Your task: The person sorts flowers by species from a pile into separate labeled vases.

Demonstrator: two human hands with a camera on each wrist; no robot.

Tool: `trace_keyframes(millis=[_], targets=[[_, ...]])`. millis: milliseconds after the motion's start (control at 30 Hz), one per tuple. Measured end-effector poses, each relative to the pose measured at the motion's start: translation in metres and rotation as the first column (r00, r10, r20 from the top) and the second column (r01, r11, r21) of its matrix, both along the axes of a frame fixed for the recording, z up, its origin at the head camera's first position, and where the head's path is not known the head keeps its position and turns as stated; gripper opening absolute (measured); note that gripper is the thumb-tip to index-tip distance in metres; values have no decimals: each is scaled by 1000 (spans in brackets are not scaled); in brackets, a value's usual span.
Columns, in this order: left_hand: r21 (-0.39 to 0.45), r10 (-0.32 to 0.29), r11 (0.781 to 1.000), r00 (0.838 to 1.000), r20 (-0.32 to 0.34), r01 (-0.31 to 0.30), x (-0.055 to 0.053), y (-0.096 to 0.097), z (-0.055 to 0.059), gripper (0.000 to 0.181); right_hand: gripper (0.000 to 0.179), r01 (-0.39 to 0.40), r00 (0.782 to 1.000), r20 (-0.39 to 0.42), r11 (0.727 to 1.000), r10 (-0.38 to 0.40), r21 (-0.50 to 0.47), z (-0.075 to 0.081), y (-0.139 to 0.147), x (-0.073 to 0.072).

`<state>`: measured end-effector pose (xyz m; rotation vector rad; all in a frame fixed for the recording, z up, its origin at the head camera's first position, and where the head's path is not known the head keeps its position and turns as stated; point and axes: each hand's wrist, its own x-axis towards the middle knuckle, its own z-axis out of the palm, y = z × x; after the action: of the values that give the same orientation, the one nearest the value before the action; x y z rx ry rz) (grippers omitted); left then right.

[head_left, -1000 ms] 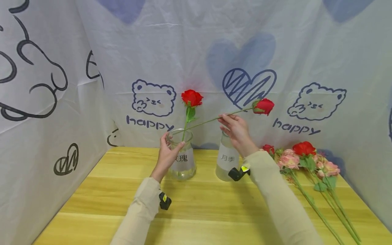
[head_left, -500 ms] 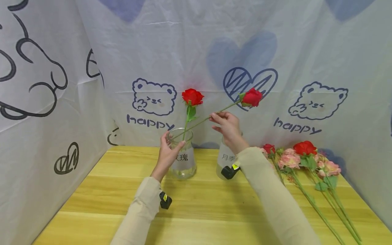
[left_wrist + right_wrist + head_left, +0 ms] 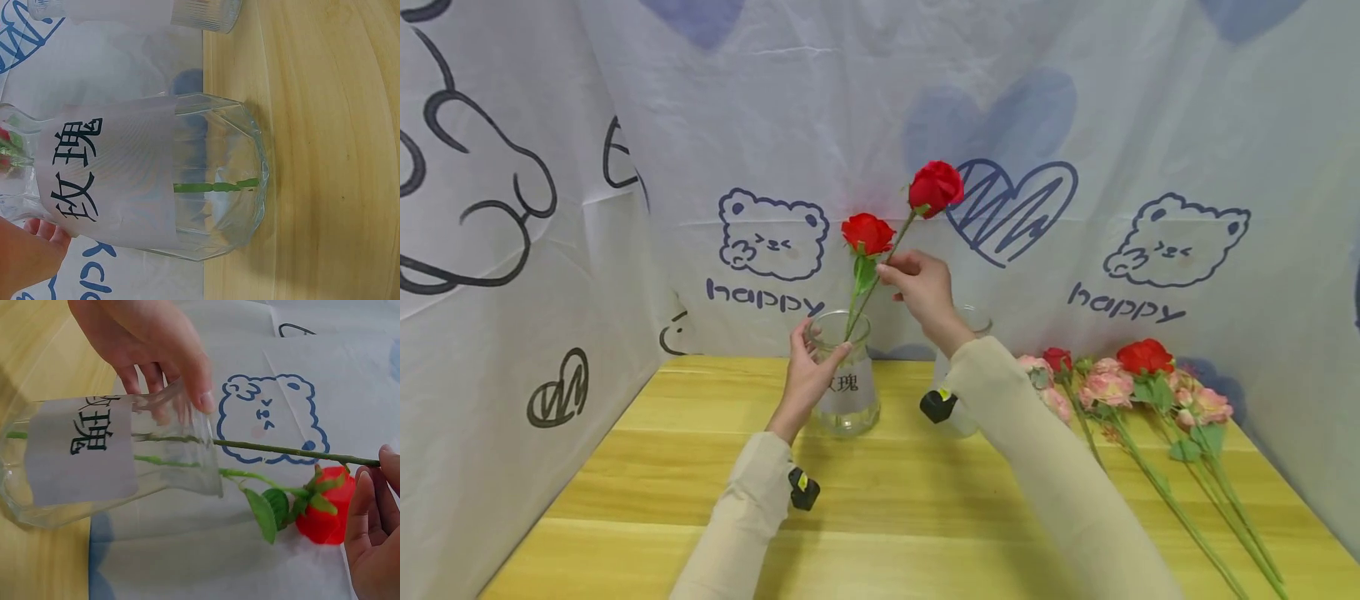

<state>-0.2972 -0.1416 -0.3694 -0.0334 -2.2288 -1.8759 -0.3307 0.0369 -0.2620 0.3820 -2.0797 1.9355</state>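
Observation:
My left hand (image 3: 808, 375) grips the neck of a clear glass vase (image 3: 850, 417) with a white label in dark characters. One red rose (image 3: 868, 234) with green leaves stands in this vase, its stem end near the base in the left wrist view. Between thumb and fingertips, my right hand (image 3: 922, 287) pinches the stem of a second red rose (image 3: 936, 188). That stem (image 3: 275, 449) passes through the vase mouth and down behind the label in the right wrist view. Its bloom leans right, higher than the first one.
A second labelled glass vase (image 3: 973, 321) stands to the right, partly hidden by my right forearm. Pink flowers (image 3: 1107, 388) and red flowers (image 3: 1146, 357) lie at the right of the wooden table (image 3: 880, 533). A printed cloth (image 3: 880, 108) hangs behind.
My right hand has moved left and slightly up, tilting the held rose from a low slant to a steeper one. The left hand keeps its grip on the vase.

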Motion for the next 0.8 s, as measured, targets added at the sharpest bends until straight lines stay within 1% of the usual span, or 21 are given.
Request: trace_keyframes(millis=[233,400,500,633,733,800], targets=[[12,0,1000,1000,-9,1,-2,-1,-1,84,17,4,999,-53,996,1,92,10,-20,-2],[13,-2,1000,1000,-23,3,-3,0,-2,87,19,12,999,-49,984,-3,178,13,-29,-3],[10,-4,1000,999,-33,5,-3,0,-2,87,21,29,999,-44,962,-18,271,14,-33,-4],[16,-4,1000,999,-39,4,-3,0,-2,85,21,61,997,-71,910,-35,409,12,-38,-6],[19,-4,1000,999,-40,5,-3,-1,-2,85,21,81,996,-80,878,-49,472,10,-41,-7],[18,-6,1000,999,-36,6,-3,-1,-2,85,21,86,996,-69,870,-60,485,8,-42,-9]])
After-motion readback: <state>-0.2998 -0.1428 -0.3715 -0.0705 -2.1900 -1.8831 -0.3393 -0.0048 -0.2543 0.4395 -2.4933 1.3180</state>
